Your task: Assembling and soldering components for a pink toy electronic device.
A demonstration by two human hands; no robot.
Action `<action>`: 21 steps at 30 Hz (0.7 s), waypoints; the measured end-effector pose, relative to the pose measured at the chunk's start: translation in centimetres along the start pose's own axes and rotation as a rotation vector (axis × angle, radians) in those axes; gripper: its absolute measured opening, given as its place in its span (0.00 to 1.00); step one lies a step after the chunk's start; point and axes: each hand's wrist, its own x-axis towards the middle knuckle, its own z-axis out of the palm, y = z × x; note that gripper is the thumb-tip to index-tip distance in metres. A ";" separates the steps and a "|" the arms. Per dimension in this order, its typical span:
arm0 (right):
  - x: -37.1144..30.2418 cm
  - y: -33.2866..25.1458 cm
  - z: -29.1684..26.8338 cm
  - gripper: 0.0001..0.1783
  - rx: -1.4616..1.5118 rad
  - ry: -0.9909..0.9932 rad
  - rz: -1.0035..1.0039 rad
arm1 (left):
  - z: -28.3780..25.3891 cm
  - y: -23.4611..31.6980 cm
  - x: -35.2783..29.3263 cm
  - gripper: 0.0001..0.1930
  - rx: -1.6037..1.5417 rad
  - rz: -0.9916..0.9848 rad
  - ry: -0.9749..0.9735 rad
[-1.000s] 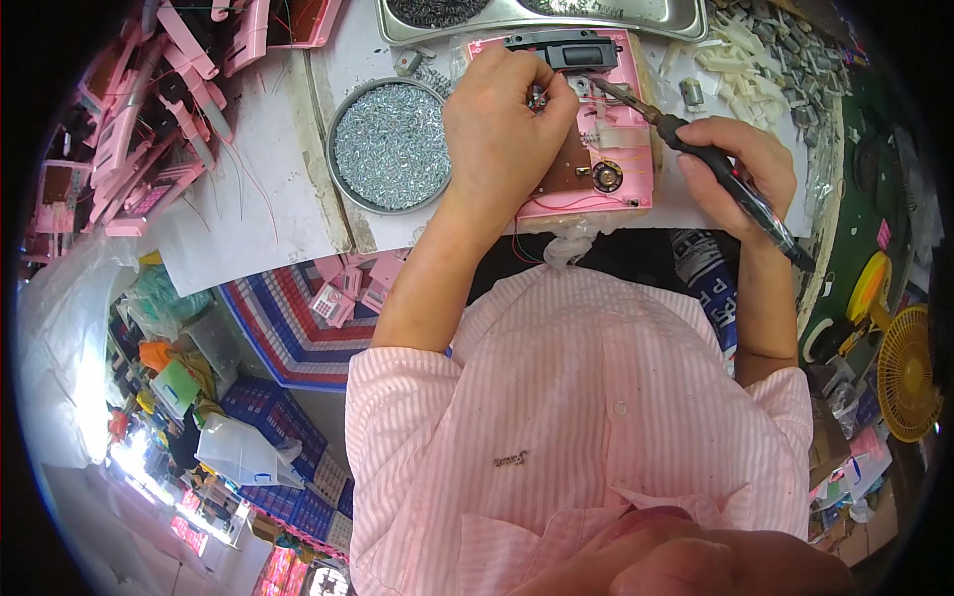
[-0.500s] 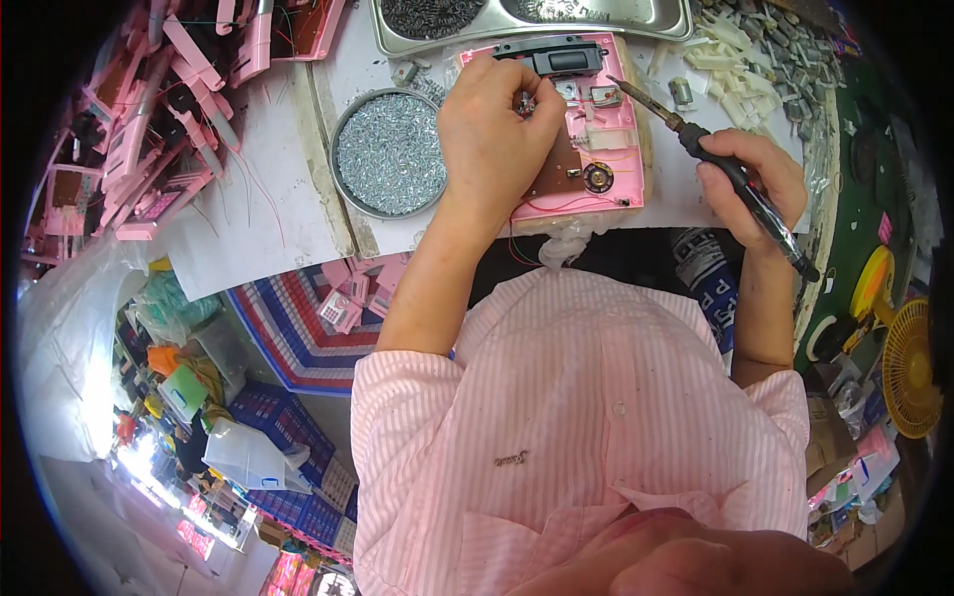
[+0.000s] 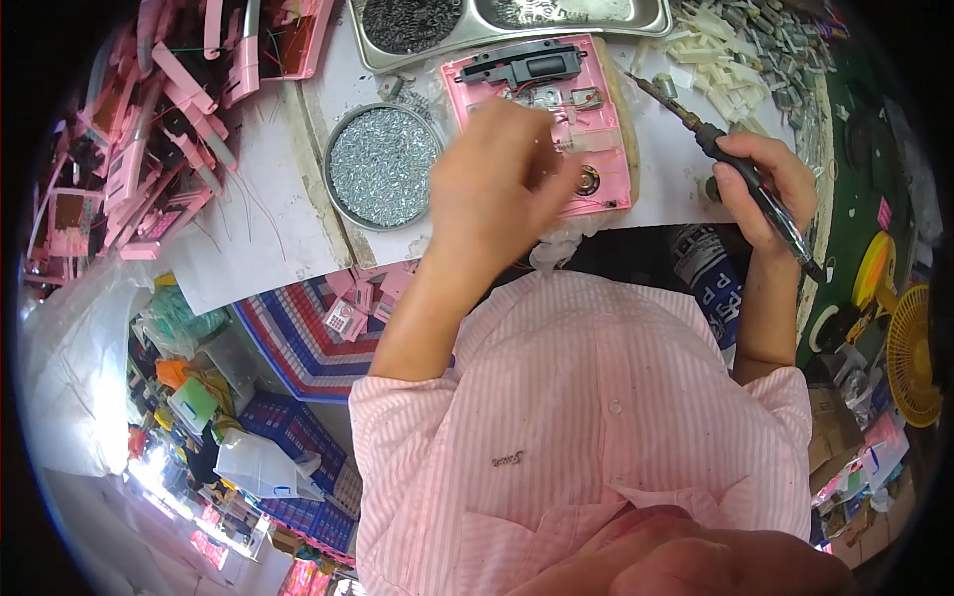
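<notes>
Looks down on a white-covered workbench across the top of the frame; holds in the right hand, right of centre, a soldering iron with a dark handle, gripped between thumb and curled fingers; points its tip toward the upper left, near the right edge of a pink plastic casing; shows that casing lying open in the upper middle of the frame, with a long black part across its top and a round speaker at its lower right; carries the left hand, motion-blurred, over the casing's left and lower portion, thumb parted from bent fingers; cannot tell, through the blur, of anything held or touched there; includes, just left of that hand, a round dish full of small silvery pieces; includes also a metal tray at the top edge, white plastic pieces and grey motors at upper right, a heap of pink casings at upper left, and a yellow fan at far right.
</notes>
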 end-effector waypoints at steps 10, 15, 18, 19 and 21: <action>-0.5 -0.5 -0.8 0.14 -0.023 0.052 -0.013 | 2.0 -1.0 -0.1 0.06 -0.311 -0.037 -0.336; -0.6 -0.6 -0.3 0.14 0.050 0.021 0.023 | 1.3 -0.6 0.7 0.06 -0.521 -0.460 -0.419; -0.4 -1.0 -0.3 0.13 0.040 0.002 -0.004 | 1.5 -1.4 0.4 0.06 -0.420 -0.209 -0.363; -0.6 -1.1 -0.5 0.13 0.035 -0.003 0.002 | 1.4 -1.7 0.3 0.06 -0.370 -0.082 -0.340; -0.9 -1.2 -0.9 0.13 0.032 -0.037 -0.005 | 1.4 -1.9 0.3 0.05 -0.328 -0.001 -0.360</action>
